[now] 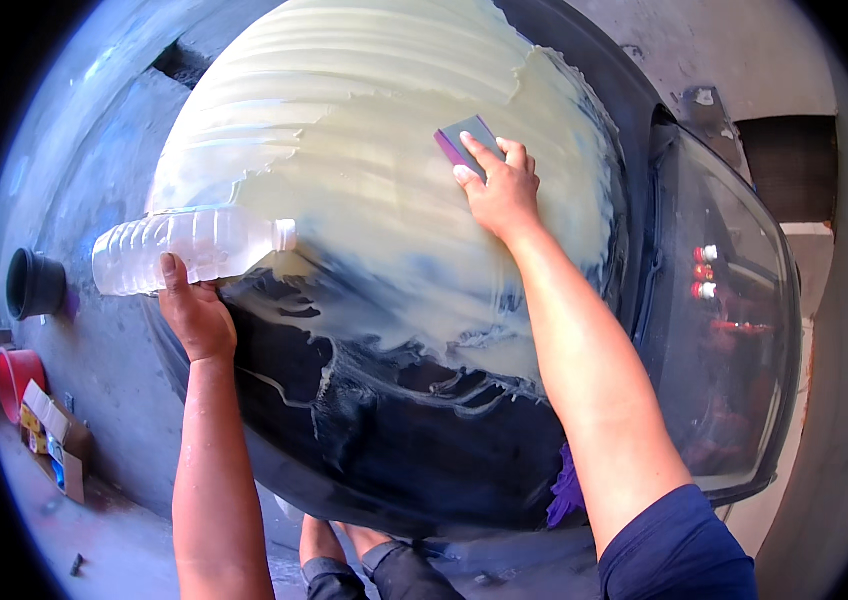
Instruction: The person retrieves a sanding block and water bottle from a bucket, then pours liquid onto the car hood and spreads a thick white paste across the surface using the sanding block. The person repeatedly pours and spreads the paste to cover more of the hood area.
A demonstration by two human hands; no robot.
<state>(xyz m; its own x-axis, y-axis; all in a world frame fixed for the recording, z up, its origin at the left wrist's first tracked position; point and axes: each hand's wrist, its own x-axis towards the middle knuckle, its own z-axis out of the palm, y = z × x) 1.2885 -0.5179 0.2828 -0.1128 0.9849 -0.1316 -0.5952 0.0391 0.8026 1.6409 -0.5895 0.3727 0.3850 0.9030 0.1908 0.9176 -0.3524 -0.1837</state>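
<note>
A dark car hood fills the middle, its far part coated with wet, pale cream slurry marked by curved streaks. My left hand grips a clear plastic bottle with a white cap, lying sideways over the hood's left edge; the thumb is in front and the other fingers are mostly hidden. On the slurry, my right hand holds a grey and purple sanding block, fingers laid over its near side. The block's underside is hidden.
At right is the windshield. A purple cloth hangs by the hood's near right edge, partly behind my right arm. On the floor at left stand a black bucket, a red tub and an open cardboard box with small packages.
</note>
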